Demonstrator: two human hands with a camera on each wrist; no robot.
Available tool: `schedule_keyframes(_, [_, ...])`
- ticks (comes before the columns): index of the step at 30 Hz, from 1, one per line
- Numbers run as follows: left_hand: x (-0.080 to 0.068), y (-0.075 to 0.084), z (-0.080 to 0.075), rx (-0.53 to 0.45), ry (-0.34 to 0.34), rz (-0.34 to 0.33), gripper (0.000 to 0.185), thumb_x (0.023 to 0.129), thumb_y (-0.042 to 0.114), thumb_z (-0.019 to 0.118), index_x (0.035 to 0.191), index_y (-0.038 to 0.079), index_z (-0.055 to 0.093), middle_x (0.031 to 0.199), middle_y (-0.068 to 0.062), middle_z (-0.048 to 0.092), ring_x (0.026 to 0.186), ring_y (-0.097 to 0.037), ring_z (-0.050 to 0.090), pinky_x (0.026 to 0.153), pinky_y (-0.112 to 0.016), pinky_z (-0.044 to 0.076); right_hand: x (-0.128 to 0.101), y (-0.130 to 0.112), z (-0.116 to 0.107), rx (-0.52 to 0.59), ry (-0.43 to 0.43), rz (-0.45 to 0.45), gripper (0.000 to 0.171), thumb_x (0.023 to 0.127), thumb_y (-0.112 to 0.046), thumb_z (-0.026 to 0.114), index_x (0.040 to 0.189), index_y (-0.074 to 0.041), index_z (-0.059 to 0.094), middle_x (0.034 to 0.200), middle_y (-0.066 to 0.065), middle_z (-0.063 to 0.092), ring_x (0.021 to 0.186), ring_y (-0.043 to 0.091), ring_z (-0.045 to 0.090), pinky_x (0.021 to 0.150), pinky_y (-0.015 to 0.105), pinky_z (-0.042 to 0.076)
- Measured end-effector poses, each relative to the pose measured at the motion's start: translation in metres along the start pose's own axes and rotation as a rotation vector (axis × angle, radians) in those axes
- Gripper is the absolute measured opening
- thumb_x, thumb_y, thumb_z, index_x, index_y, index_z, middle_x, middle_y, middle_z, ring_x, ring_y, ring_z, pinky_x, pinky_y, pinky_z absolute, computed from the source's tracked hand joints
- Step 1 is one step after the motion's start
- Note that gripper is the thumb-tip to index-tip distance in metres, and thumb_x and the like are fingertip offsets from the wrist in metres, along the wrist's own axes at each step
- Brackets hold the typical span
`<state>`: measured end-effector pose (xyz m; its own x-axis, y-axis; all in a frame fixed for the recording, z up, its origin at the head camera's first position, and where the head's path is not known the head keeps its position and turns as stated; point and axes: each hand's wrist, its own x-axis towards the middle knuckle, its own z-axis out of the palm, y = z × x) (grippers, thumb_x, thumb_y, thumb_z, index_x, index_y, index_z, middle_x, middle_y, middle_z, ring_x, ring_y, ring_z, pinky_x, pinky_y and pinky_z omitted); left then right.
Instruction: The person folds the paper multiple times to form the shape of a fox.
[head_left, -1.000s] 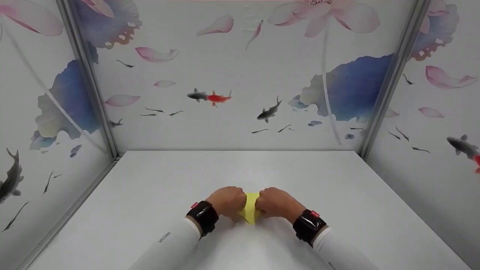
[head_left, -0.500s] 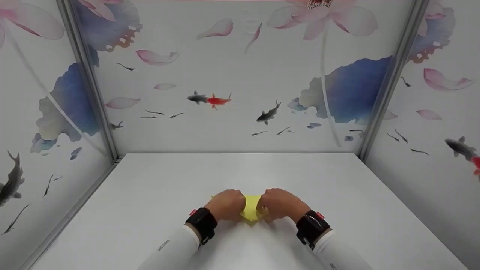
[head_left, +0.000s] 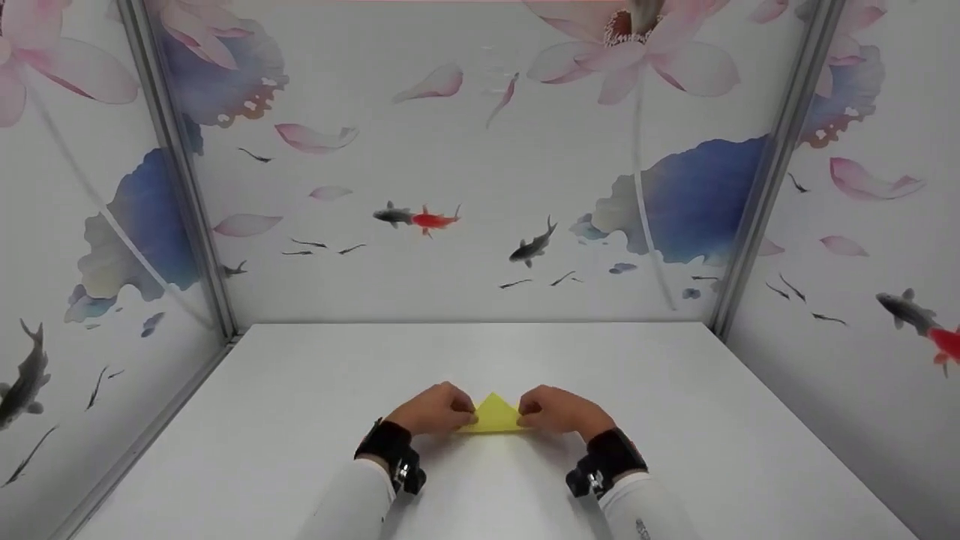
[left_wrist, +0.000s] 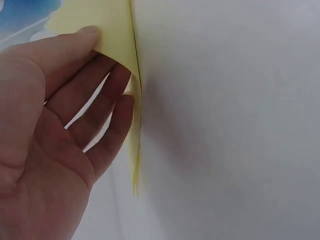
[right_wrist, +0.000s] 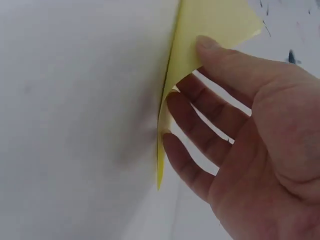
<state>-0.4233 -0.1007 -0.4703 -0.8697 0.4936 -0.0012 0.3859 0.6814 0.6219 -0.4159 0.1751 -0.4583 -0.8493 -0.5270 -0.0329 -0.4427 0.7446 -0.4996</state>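
A yellow paper [head_left: 493,415] folded into a triangle stands on the white table [head_left: 300,390], its long edge down and its point up. My left hand [head_left: 435,409] pinches its left corner, thumb on one face and fingers behind. My right hand [head_left: 556,410] pinches the right corner the same way. In the left wrist view the yellow paper [left_wrist: 117,30] sits between thumb and fingers [left_wrist: 107,112]. The right wrist view shows the yellow paper [right_wrist: 210,30] held likewise by the right fingers [right_wrist: 200,117].
The table is boxed in by three walls printed with lotus flowers and fish: a back wall [head_left: 465,187], a left wall [head_left: 75,300] and a right wall [head_left: 862,262]. Black wrist bands [head_left: 390,450] sit on both white sleeves.
The hands have moved apart and a little away from me, and the yellow paper between them now shows as an upright triangle. The head view has tilted down slightly.
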Motion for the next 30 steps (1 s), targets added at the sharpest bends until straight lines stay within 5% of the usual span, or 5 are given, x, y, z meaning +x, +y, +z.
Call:
schedule_keyframes(5, [0.002, -0.006, 0.012, -0.042, 0.105, -0.030, 0.024, 0.107, 0.028, 0.068, 0.113, 0.008, 0.080, 0.105, -0.004, 0.077, 0.092, -0.014, 0.061, 0.089, -0.038, 0.054, 0.007, 0.002, 0.011, 0.116, 0.090, 0.186, 0.022, 0.107, -0.031, 0.067, 0.107, -0.011, 0.077, 0.094, -0.001, 0.067, 0.087, 0.016, 0.057, 0.080, 0.034, 0.048])
schedule_keyframes(11, [0.003, 0.002, 0.026, -0.112, 0.268, -0.122, 0.028, 0.103, 0.027, 0.073, 0.106, 0.000, 0.080, 0.104, -0.011, 0.079, 0.088, -0.017, 0.062, 0.083, -0.036, 0.054, 0.010, 0.003, 0.026, 0.198, 0.235, 0.323, 0.030, 0.104, -0.036, 0.071, 0.110, -0.008, 0.079, 0.107, 0.005, 0.075, 0.096, 0.020, 0.062, 0.091, 0.039, 0.051])
schedule_keyframes(16, [0.005, 0.009, 0.030, -0.149, 0.397, -0.237, 0.024, 0.098, 0.025, 0.080, 0.098, 0.001, 0.079, 0.100, -0.011, 0.079, 0.088, -0.020, 0.066, 0.082, -0.036, 0.054, 0.015, -0.003, 0.030, 0.284, 0.288, 0.361, 0.032, 0.102, -0.031, 0.073, 0.115, -0.002, 0.075, 0.112, 0.011, 0.074, 0.100, 0.023, 0.063, 0.094, 0.042, 0.053])
schedule_keyframes(21, [0.007, 0.012, 0.033, -0.143, 0.485, -0.254, 0.021, 0.094, 0.021, 0.083, 0.091, 0.001, 0.076, 0.092, -0.011, 0.077, 0.082, -0.021, 0.065, 0.077, -0.035, 0.052, 0.019, -0.006, 0.030, 0.293, 0.303, 0.374, 0.025, 0.100, -0.026, 0.074, 0.108, -0.003, 0.076, 0.105, 0.010, 0.073, 0.094, 0.022, 0.062, 0.085, 0.036, 0.051])
schedule_keyframes(30, [0.008, 0.012, 0.041, -0.175, 0.516, -0.305, 0.017, 0.090, 0.018, 0.086, 0.087, 0.003, 0.078, 0.088, -0.009, 0.077, 0.079, -0.020, 0.065, 0.074, -0.032, 0.052, 0.021, -0.006, 0.034, 0.286, 0.353, 0.382, 0.026, 0.095, -0.023, 0.077, 0.104, 0.001, 0.075, 0.100, 0.012, 0.074, 0.088, 0.022, 0.063, 0.078, 0.033, 0.051])
